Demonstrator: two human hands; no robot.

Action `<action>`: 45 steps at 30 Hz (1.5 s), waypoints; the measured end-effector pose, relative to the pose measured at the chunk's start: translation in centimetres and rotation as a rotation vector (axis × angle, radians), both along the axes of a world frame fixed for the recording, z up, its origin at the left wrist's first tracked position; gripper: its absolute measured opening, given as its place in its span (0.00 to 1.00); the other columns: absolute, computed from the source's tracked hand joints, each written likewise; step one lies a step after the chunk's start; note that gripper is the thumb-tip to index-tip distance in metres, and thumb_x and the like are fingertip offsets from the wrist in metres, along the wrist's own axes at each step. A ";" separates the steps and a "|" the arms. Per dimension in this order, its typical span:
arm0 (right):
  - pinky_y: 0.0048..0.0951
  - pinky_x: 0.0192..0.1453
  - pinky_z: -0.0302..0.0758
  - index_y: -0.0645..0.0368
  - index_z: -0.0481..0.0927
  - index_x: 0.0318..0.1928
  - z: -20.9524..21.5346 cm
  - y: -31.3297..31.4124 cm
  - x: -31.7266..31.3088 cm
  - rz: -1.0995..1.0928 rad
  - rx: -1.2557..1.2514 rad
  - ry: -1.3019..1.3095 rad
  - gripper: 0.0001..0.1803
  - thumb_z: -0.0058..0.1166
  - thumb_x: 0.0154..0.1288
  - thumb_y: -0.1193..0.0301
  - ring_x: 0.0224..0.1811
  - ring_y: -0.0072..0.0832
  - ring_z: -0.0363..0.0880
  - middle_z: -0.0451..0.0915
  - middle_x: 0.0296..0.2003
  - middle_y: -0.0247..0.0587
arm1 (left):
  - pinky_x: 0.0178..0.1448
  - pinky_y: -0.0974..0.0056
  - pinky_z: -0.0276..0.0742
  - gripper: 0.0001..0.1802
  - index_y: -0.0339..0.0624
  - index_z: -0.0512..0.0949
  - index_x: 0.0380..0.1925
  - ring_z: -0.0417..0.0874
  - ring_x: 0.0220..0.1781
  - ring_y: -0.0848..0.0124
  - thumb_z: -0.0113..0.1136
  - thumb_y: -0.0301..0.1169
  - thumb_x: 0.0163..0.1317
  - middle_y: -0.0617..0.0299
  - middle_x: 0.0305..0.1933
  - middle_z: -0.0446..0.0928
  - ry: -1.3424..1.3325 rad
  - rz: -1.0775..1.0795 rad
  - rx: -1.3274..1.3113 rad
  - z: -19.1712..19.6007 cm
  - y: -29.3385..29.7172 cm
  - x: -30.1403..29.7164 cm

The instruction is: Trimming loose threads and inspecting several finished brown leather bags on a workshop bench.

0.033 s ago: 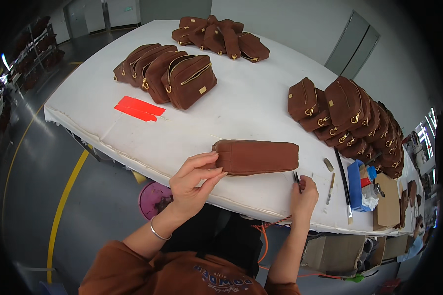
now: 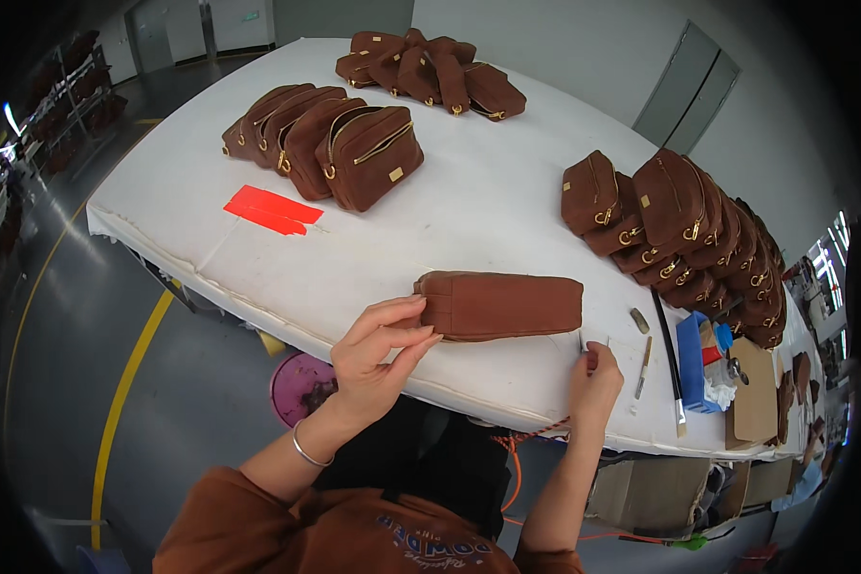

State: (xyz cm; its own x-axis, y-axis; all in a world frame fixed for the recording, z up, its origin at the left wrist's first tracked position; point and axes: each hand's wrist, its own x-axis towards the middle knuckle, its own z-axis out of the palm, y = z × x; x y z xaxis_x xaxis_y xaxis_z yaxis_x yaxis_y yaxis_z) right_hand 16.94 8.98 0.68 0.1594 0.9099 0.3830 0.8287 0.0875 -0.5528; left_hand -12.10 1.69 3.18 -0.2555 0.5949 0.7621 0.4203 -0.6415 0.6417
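Observation:
A brown leather bag [image 2: 517, 306] lies on its side on the white table, a long narrow face turned up. My left hand [image 2: 373, 354] has thumb and fingers closed on its left end. Just off the bag's near right corner, my right hand [image 2: 595, 378] is closed, fingers bent around a small slim pointed tool [image 2: 581, 339]. Only a thin, pale tip of that tool shows; my fingers hide the rest.
Brown bags stand in a row [image 2: 320, 143] at the left, a pile [image 2: 430, 72] at the back and a stack [image 2: 689, 225] at the right. A red strip [image 2: 273, 210] lies leftward. A brush [image 2: 668, 364], thin stick [image 2: 644, 367] and blue box [image 2: 694, 368] are beyond my right hand.
The tool's two dark prongs, seen earlier, now show only as a thin pale tip. My right hand has shifted and turned slightly; my left hand and the bag stay almost the same.

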 end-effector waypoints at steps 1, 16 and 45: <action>0.38 0.41 0.76 0.66 0.78 0.49 -0.2 0.1 0.3 -0.014 0.012 0.066 0.16 0.57 0.59 0.80 0.35 0.42 0.80 0.81 0.35 0.50 | 0.57 0.62 0.81 0.10 0.35 0.83 0.35 0.81 0.55 0.60 0.68 0.16 0.52 0.50 0.50 0.79 -0.002 0.007 -0.002 0.0 -0.3 -0.1; 0.21 0.33 0.77 0.69 0.77 0.53 6.2 -5.0 -5.0 0.434 0.026 1.019 0.13 0.53 0.70 0.76 0.32 0.19 0.77 0.79 0.35 0.36 | 0.49 0.63 0.77 0.04 0.36 0.80 0.34 0.79 0.51 0.64 0.64 0.23 0.60 0.49 0.55 0.74 0.085 0.053 -0.174 0.6 -1.7 0.5; 0.29 0.37 0.77 0.58 0.81 0.52 5.2 -5.0 -13.5 0.677 0.218 0.352 0.24 0.68 0.52 0.79 0.37 0.32 0.78 0.78 0.40 0.42 | 0.60 0.67 0.72 0.05 0.34 0.72 0.42 0.71 0.54 0.73 0.51 0.25 0.71 0.57 0.56 0.62 -0.639 -0.463 -0.364 0.8 -0.2 1.4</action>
